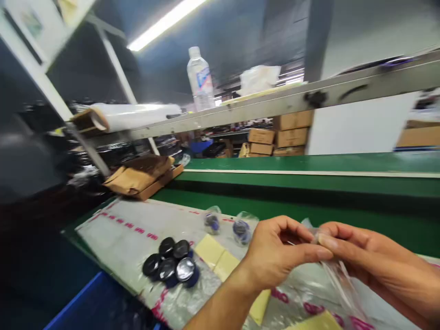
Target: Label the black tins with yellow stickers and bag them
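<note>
At four o'clock in the view, a clear plastic bag (338,279) is pinched at its upper end by the fingers of the left hand (275,256) and right hand (374,256), opening apparently being attempted and careful parting of its layers called for.

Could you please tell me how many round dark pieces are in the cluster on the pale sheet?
5: back left piece, back right piece, front left piece, front middle piece and front right piece, with the shiniest top. None appears hidden.
</note>
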